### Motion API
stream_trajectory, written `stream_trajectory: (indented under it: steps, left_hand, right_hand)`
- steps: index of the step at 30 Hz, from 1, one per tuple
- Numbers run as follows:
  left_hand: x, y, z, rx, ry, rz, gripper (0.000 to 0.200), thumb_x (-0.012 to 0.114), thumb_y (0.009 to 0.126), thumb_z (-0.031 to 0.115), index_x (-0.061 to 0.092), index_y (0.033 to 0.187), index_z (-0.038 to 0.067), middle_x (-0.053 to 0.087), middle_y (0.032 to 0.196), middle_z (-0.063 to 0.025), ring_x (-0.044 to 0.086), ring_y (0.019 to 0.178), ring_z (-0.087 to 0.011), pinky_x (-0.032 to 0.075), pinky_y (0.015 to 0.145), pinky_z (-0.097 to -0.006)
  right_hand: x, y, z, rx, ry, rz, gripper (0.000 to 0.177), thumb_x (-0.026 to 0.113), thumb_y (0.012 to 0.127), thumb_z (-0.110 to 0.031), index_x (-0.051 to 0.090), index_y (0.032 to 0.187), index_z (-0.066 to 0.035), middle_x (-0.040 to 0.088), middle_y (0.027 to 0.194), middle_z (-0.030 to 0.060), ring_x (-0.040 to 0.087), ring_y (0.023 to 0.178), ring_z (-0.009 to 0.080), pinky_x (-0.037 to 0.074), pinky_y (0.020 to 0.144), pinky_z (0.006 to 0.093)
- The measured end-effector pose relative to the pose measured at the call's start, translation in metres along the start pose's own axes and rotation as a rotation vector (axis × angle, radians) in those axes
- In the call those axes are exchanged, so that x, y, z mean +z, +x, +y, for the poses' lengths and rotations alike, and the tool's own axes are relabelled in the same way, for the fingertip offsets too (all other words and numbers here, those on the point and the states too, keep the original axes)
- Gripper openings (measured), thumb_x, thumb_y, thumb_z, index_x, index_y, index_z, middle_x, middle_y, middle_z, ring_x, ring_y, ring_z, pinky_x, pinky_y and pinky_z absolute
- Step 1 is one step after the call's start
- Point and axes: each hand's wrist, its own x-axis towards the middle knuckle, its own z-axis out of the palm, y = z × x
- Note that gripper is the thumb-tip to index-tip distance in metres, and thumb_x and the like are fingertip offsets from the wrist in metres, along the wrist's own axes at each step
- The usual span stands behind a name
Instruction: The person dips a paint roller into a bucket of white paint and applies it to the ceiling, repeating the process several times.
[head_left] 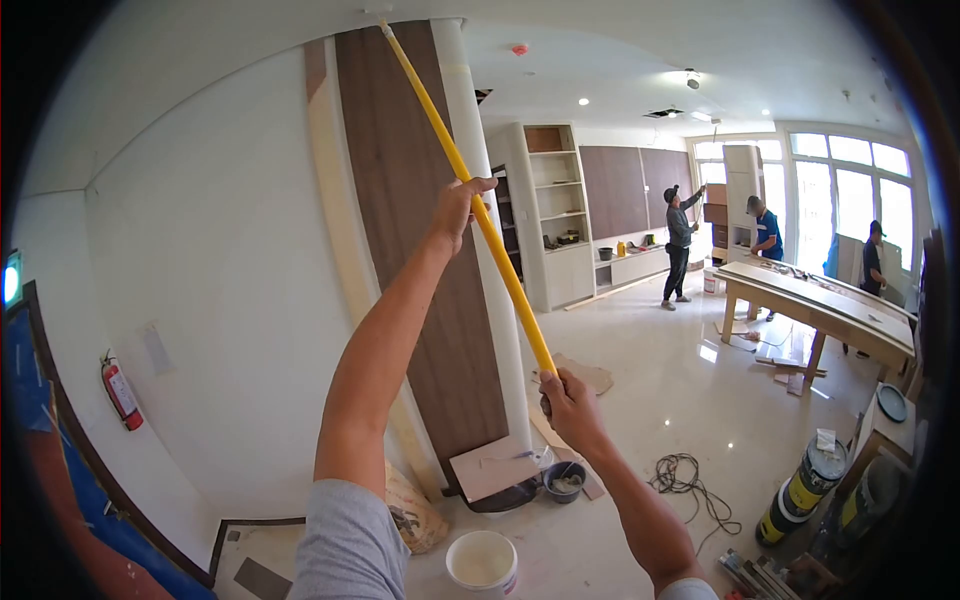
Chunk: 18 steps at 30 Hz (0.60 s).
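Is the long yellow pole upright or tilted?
Tilted: the long yellow pole slants from the right hand up-left past the left hand towards the ceiling.

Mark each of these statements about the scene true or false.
1. The left hand and the right hand both grip the yellow pole. True.
2. The right hand is the higher one on the pole. False: the left hand is higher.
3. A red fire extinguisher hangs on the wall. True.
4. The white bucket stands on the wooden table. False: it stands on the floor.
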Motion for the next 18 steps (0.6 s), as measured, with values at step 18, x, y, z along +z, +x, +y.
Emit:
stream_trajectory:
  steps: [18]
  left_hand:
    - [0.043,-0.097,0.003,0.023,0.063,-0.281,0.060,0.075,0.079,0.040,0.049,0.118,0.001,0.050,0.100,-0.0070,0.051,0.097,-0.0151,0.043,0.081,-0.0271]
  right_hand:
    - [-0.044,-0.075,0.069,0.091,0.175,-0.008,0.031,0.052,0.103,-0.026,0.054,0.083,-0.003,0.052,0.063,0.0003,0.047,0.048,0.0070,0.039,0.044,0.0248]
